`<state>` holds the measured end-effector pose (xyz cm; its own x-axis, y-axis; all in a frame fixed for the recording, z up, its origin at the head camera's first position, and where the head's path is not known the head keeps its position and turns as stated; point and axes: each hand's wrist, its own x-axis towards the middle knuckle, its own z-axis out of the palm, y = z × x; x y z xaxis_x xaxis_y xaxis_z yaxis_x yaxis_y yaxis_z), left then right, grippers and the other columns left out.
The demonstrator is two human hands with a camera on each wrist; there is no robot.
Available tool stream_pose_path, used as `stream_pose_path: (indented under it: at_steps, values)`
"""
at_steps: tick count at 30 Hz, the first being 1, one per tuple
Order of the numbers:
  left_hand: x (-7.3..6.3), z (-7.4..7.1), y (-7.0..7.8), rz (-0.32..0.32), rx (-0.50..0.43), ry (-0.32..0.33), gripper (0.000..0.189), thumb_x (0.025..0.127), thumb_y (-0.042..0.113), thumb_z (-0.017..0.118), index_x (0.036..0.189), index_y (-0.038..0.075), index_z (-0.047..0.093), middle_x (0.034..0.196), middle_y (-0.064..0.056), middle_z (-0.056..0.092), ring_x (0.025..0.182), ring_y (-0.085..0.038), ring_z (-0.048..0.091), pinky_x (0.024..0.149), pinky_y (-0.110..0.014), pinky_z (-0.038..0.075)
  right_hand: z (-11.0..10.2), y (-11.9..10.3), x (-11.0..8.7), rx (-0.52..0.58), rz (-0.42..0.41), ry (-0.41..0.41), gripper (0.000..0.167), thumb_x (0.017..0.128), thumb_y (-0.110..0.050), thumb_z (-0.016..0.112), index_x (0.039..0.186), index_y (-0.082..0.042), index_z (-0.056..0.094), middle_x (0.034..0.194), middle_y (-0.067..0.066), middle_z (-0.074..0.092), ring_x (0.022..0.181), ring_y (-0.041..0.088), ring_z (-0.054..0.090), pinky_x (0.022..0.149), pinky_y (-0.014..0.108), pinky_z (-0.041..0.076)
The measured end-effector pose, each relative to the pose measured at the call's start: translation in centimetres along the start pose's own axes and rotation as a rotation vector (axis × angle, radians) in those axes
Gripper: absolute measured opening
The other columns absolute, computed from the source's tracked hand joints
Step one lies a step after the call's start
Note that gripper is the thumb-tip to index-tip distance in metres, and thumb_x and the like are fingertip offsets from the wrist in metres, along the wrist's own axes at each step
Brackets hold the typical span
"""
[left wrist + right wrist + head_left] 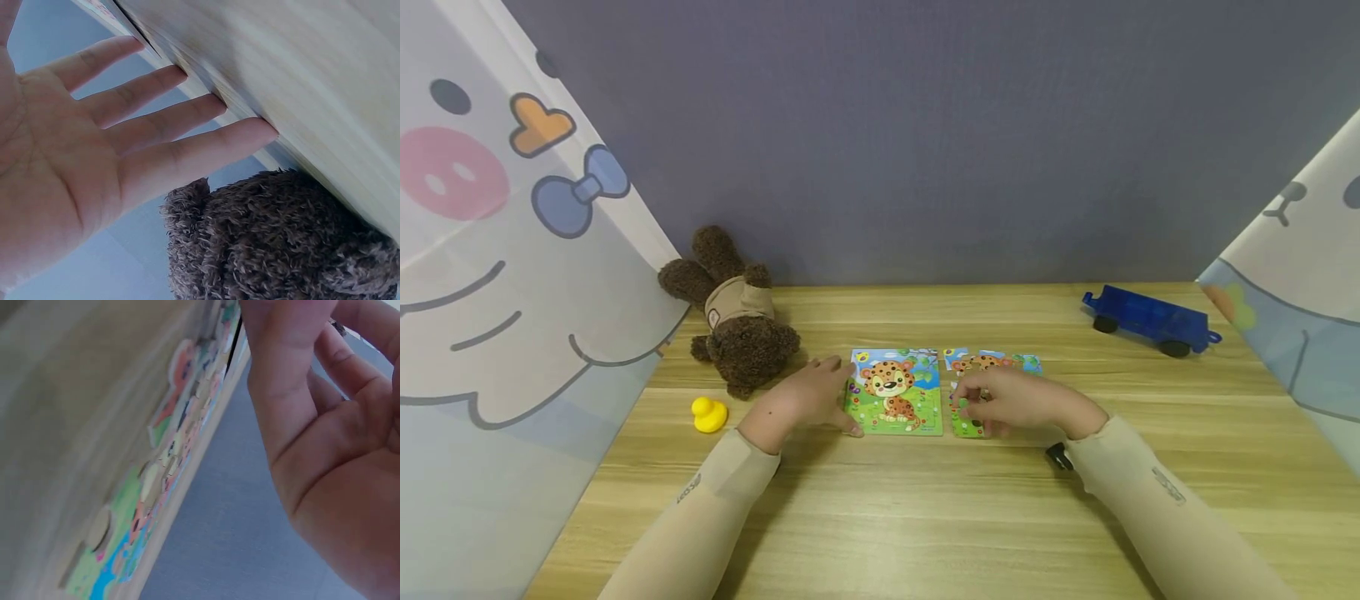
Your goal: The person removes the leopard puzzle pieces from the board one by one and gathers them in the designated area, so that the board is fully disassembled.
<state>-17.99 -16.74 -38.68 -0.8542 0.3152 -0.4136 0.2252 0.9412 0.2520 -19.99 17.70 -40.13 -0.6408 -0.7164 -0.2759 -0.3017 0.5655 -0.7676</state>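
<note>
A square picture board (929, 392) showing a spotted leopard cub lies flat on the table. My left hand (811, 395) is at its left edge, with fingers extended and thumb near the lower left corner. In the left wrist view, those straight fingers (181, 153) reach to the tabletop. Right of the board lie jigsaw pieces (1028, 363) of a like leopard picture. Over them, my right hand (1011, 398) has thumb and forefinger close together, a bit of green showing there; I cannot tell whether they pinch a piece. One orange-and-green piece (177, 384) shows near that hand in the right wrist view.
On the left lie a brown plush toy (748, 350) and a yellow rubber duck (709, 414). A blue toy wagon (1150, 317) stands at the back right. A small black object (1059, 456) is beside my right wrist. A grey panel (925, 142) rises behind the table.
</note>
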Motion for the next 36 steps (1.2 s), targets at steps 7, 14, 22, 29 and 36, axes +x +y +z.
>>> stream_pose_path:
  at_steps: [7, 14, 22, 29, 36]
  values:
    - [-0.09, 0.0, 0.01, 0.008, 0.002, -0.002, 0.117, 0.081, 0.056, 0.089, 0.17, 0.007, 0.029, 0.176, -0.029, 0.021, 0.16, -0.059, 0.023, 0.131, -0.069, 0.027, 0.19, 0.49, -0.27, 0.002, -0.014, -0.014, 0.008, 0.108, -0.022, 0.065, 0.111, -0.015, 0.069, 0.089, 0.007, 0.066, 0.065, 0.019, 0.069, 0.058, 0.03, 0.061]
    - [-0.16, -0.05, 0.07, 0.009, 0.005, 0.003, 0.117, 0.081, 0.057, 0.089, 0.17, 0.008, 0.029, 0.176, -0.029, 0.021, 0.16, -0.058, 0.023, 0.132, -0.069, 0.027, 0.36, 0.81, -0.09, -0.03, -0.069, -0.013, 0.005, 0.106, -0.019, 0.068, 0.107, -0.018, 0.072, 0.086, 0.003, 0.061, 0.059, 0.01, 0.054, 0.054, 0.023, 0.05]
    - [-0.11, 0.03, 0.01, 0.005, -0.001, 0.005, 0.117, 0.081, 0.057, 0.089, 0.17, 0.009, 0.029, 0.177, -0.026, 0.021, 0.161, -0.057, 0.023, 0.131, -0.068, 0.028, 0.34, 0.91, 0.08, -0.122, -0.078, 0.023, 0.005, 0.103, -0.022, 0.073, 0.107, -0.024, 0.075, 0.088, -0.003, 0.064, 0.074, 0.01, 0.056, 0.063, 0.023, 0.048]
    - [-0.14, 0.1, 0.08, 0.013, 0.005, 0.004, 0.116, 0.081, 0.056, 0.089, 0.169, 0.009, 0.03, 0.177, -0.027, 0.021, 0.16, -0.058, 0.024, 0.131, -0.069, 0.029, 0.42, 0.95, 0.16, -0.109, -0.08, 0.028, 0.006, 0.102, -0.021, 0.074, 0.108, -0.021, 0.074, 0.093, -0.001, 0.065, 0.077, 0.012, 0.059, 0.065, 0.023, 0.05]
    - [-0.2, 0.12, 0.1, 0.008, 0.008, 0.01, 0.116, 0.081, 0.056, 0.089, 0.169, 0.008, 0.03, 0.176, -0.028, 0.022, 0.16, -0.058, 0.025, 0.131, -0.069, 0.029, 0.22, 0.73, 0.02, -0.132, -0.073, 0.059, 0.008, 0.104, -0.02, 0.07, 0.112, -0.018, 0.074, 0.094, -0.003, 0.063, 0.079, 0.01, 0.054, 0.068, 0.022, 0.048]
